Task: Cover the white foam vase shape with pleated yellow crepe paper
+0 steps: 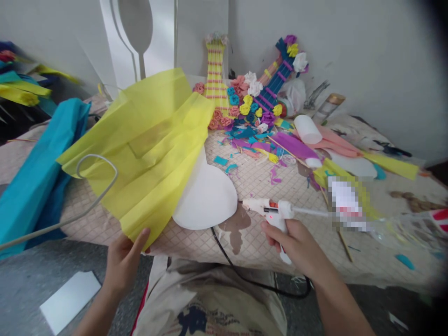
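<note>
Pinching yellow paper (157, 161) in left hand (124, 261), partly over white cutout (209, 200) on table (257, 158); gripping glue gun (257, 204) in right hand (297, 247), with nozzle (242, 202) just beside cutout. Hold paper clear of nozzle; squeeze gently, evenly.

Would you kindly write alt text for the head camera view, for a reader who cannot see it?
A person's right hand holds a white glue gun beside a white rounded cutout, while the left hand holds a yellow sheet by its near edge. Behind, two flower-decorated guitar shapes sit near colorful scraps.
</note>
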{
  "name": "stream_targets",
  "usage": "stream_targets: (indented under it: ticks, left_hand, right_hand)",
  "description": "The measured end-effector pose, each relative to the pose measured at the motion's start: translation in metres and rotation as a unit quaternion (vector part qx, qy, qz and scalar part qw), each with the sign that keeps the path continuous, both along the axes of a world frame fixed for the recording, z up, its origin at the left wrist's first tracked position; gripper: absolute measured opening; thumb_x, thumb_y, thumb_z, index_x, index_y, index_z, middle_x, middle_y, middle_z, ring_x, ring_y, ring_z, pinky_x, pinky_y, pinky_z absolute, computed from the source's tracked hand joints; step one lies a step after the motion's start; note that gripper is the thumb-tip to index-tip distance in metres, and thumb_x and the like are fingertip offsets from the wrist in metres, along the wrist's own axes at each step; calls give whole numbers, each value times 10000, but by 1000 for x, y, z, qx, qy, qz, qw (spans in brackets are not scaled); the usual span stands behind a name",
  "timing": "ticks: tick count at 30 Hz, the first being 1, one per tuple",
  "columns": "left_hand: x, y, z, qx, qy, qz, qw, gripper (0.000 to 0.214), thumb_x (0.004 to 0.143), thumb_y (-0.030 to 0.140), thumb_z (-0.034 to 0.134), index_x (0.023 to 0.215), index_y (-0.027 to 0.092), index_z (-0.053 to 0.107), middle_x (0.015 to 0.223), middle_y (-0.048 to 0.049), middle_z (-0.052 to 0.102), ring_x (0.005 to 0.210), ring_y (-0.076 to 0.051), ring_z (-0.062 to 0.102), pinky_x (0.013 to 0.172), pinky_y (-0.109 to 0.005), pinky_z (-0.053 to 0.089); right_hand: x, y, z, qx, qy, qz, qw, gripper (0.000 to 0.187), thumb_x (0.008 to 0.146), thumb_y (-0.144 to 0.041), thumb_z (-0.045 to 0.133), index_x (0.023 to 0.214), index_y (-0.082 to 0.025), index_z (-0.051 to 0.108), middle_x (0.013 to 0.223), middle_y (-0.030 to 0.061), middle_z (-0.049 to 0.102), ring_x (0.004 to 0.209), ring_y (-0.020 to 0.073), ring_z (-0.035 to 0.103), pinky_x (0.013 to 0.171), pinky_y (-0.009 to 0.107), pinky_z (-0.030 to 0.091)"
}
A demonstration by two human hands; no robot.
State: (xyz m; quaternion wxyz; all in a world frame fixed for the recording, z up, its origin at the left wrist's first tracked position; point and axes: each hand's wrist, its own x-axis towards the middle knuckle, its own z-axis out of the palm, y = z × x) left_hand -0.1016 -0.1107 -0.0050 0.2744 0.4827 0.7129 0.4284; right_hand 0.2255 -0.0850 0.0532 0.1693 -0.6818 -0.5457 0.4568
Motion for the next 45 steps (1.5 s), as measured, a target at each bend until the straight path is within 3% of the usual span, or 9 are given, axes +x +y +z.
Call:
stream_targets:
  ticks: [11, 15, 25, 45]
  left_hand:
    - [-8, 1, -9, 0, -59, 7, 998, 383, 683, 498, 562, 498, 163, 560, 454, 1, 563, 418, -112, 462, 416, -216, 383]
    - [-6, 1, -6, 1, -70, 10, 997, 363, 673, 481, 567, 500, 162, 541, 458, 12, 555, 393, -95, 411, 404, -211, 368]
    - [-4, 0, -3, -5, -62, 4, 998, 373, 675, 479, 568, 515, 143, 538, 480, -1, 567, 446, -129, 481, 436, -225, 390]
    - [-3, 2, -2, -6, -54, 8, 998, 375, 663, 476, 568, 491, 145, 530, 465, -6, 555, 439, -130, 465, 423, -226, 380]
  right_hand:
    - [-6, 2, -1, 4, 27, 2, 1000, 367, 795, -468, 463, 634, -150, 552, 536, 2, 547, 496, 118, 508, 501, 226, 367]
    - [-9, -2, 4, -17, 28, 32, 999, 376, 804, -461, 451, 595, -158, 529, 507, -12, 518, 476, 106, 481, 482, 217, 344]
    - [-19, -11, 9, -36, 16, 87, 995, 394, 823, -451, 430, 555, -168, 481, 487, -18, 494, 482, 107, 479, 495, 223, 340]
    - [-6, 1, -1, -13, -1, 5, 1000, 392, 807, -468, 440, 550, -172, 458, 466, -20, 487, 448, 103, 469, 474, 227, 339]
